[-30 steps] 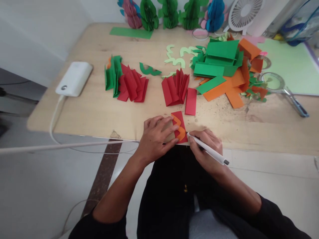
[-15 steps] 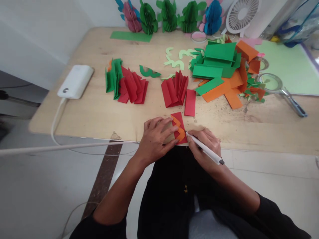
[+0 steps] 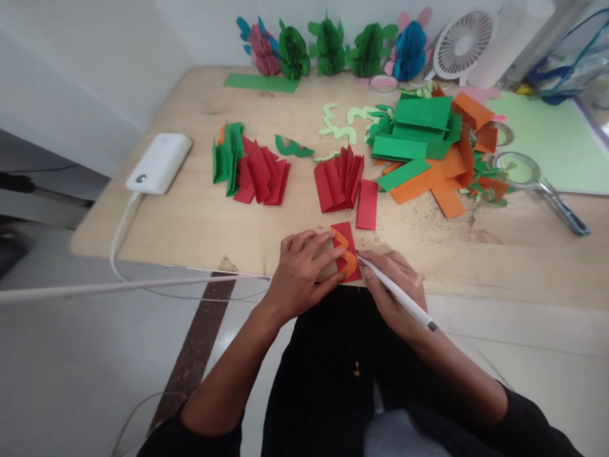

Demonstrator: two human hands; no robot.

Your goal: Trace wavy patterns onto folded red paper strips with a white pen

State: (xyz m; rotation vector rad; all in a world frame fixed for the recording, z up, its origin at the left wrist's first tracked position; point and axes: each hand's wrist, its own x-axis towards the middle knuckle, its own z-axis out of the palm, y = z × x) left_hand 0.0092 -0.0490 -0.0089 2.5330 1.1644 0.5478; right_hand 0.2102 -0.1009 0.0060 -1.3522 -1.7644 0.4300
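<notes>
At the table's front edge lies a red paper piece [image 3: 353, 236] with an orange wavy cutout [image 3: 351, 262] on top of it. My left hand [image 3: 304, 270] rests flat from the left, its spread fingertips pressing the cutout and the red paper down. Between the fingers of my right hand [image 3: 397, 285] is a white pen [image 3: 399, 294], its tip at the right edge of the cutout. The pen slants down to the right. Just above are a single red folded strip [image 3: 366, 204] and a fanned stack of red folded papers [image 3: 339, 181].
Green and red folded papers [image 3: 261, 174] lie left of centre, near a white power bank [image 3: 160, 163]. Green and orange papers [image 3: 423, 120] are heaped at the right, beside scissors [image 3: 564, 206]. Paper figures and a white fan [image 3: 464, 44] stand at the back.
The whole view has shifted, so the table and papers appear slightly lower and to the right. My hands keep their hold on the paper and pen, with the pen tip still beside the cutout.
</notes>
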